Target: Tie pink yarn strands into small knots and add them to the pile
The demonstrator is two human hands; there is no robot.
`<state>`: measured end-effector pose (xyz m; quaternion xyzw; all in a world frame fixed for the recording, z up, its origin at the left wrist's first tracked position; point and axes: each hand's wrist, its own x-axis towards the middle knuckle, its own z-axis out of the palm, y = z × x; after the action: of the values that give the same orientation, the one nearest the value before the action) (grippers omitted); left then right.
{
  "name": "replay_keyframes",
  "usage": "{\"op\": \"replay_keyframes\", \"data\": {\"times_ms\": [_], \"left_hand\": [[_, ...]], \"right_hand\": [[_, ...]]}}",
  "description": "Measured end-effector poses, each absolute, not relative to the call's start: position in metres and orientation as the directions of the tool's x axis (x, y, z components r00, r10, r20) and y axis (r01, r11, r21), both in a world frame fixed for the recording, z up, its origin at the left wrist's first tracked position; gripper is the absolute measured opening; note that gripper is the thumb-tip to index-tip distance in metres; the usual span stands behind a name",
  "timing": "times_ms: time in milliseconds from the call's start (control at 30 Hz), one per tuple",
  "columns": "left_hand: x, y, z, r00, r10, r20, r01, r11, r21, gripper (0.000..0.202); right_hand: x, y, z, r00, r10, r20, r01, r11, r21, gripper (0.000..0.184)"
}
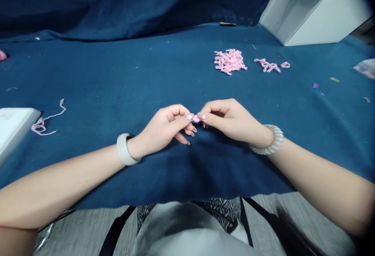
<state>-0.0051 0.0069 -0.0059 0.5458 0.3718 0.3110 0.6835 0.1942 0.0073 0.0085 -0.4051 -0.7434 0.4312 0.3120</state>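
The left hand (pixel 162 131) and right hand (pixel 231 119) are holding a small pink yarn piece (pixel 195 118) at frame centre in a narrow fingertip pinch, keeping it exposed above the blue cloth worktop (pixel 117 72); looped pink yarn pieces (pixel 229 61) are lying upper right.

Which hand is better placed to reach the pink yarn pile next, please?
Probably the right hand: it sits closer below the pink yarn pile. The left hand is farther away. Both now pinch the small pink piece.
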Motion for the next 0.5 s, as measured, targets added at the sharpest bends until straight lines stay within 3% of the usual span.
{"op": "replay_keyframes", "data": {"times_ms": [167,400,500], "left_hand": [[-0.0043,0.0073,-0.0047,0.518,0.835,-0.186,-0.031,0.236,0.971,0.026],[-0.0046,0.0066,-0.0065,0.489,0.849,-0.2,-0.018,0.239,0.971,0.023],[-0.0047,0.0061,-0.0059,0.493,0.847,-0.202,-0.019,0.242,0.97,0.024]], "right_hand": [[0.1943,0.0061,0.0085,-0.477,0.873,0.101,0.337,0.288,-0.896,0.031],[0.1952,0.0085,0.0086,-0.452,0.88,0.15,0.331,0.321,-0.888,0.048],[0.1949,0.0081,0.0077,-0.448,0.888,0.102,0.349,0.279,-0.895,0.044]]}}
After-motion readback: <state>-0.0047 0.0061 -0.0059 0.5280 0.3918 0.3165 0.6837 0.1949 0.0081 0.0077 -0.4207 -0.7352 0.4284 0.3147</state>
